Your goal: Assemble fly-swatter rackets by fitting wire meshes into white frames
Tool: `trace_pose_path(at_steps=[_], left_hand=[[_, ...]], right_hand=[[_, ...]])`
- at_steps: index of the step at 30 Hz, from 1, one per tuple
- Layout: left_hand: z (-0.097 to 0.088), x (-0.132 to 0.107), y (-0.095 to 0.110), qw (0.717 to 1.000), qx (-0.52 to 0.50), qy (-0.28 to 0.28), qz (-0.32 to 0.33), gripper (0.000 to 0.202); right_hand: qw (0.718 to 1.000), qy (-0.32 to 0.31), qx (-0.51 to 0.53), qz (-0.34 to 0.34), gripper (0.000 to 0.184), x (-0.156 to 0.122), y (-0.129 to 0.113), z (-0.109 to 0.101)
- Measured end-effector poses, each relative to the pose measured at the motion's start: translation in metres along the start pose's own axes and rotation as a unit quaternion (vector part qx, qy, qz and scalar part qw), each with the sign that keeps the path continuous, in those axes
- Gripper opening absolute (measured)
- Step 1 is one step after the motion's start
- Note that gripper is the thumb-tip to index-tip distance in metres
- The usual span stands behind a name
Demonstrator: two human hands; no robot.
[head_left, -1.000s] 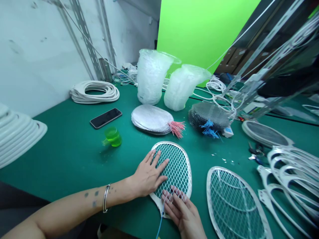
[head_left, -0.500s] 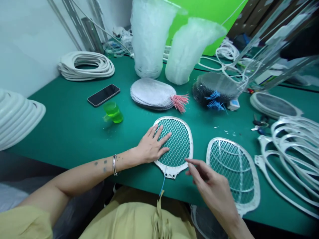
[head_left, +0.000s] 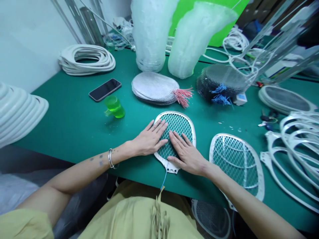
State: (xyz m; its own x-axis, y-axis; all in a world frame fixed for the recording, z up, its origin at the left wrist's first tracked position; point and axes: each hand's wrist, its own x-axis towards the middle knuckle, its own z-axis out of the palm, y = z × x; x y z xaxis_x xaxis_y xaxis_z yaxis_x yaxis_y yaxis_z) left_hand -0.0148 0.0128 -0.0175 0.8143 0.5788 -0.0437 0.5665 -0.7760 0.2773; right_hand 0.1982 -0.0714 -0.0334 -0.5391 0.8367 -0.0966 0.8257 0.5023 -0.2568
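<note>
A white racket-shaped frame [head_left: 194,132] with a diamond mesh lies flat on the green table in front of me. My left hand [head_left: 149,139] rests on its left side, fingers stretched out over the mesh. On its right side lies my right hand [head_left: 185,151], also flat, fingers extended and pointing up and left. A blue wire [head_left: 163,180] runs from the frame's neck toward the table edge. To the right is a second white meshed frame [head_left: 260,172], with curved strips across it and my right forearm over its lower part.
Behind lie a mesh stack with pink wires [head_left: 154,86] and a darker stack with blue wires [head_left: 221,79]. A phone [head_left: 105,89] and green bottle [head_left: 114,107] are at left. White frames [head_left: 294,149] pile up at right; two wrapped rolls [head_left: 151,36] stand behind.
My right hand has moved left and forward from beside the frame and now lies flat on its mesh. The left hand stays on the mesh. The view has shifted slightly.
</note>
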Motion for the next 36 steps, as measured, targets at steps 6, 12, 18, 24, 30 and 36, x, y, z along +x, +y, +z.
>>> trace_pose_path(at_steps=[6,12,18,24,30,36], left_hand=[[-0.018,-0.044,0.019,0.973,-0.079,0.008,0.219,0.069],[0.019,-0.062,0.042,0.951,-0.053,0.121,0.280,0.025],[0.006,-0.053,0.050,0.924,-0.161,0.251,0.240,0.024],[-0.024,-0.043,0.066,0.904,-0.192,0.305,0.232,0.025],[-0.022,-0.044,0.071,0.913,-0.103,0.294,0.263,0.026],[-0.028,-0.050,0.068,0.927,-0.092,0.241,0.271,0.028]], right_hand=[[0.996,0.021,0.083,0.004,0.070,0.000,0.001,-0.006],[0.954,0.164,0.241,0.075,0.052,-0.018,-0.014,-0.023],[0.736,0.155,0.553,0.359,0.044,-0.053,-0.042,-0.031],[0.405,0.119,0.780,0.462,0.061,-0.040,-0.067,-0.018],[0.347,0.275,0.804,0.397,0.084,-0.015,-0.085,-0.016],[0.355,0.278,0.799,0.398,0.079,-0.017,-0.081,-0.009]])
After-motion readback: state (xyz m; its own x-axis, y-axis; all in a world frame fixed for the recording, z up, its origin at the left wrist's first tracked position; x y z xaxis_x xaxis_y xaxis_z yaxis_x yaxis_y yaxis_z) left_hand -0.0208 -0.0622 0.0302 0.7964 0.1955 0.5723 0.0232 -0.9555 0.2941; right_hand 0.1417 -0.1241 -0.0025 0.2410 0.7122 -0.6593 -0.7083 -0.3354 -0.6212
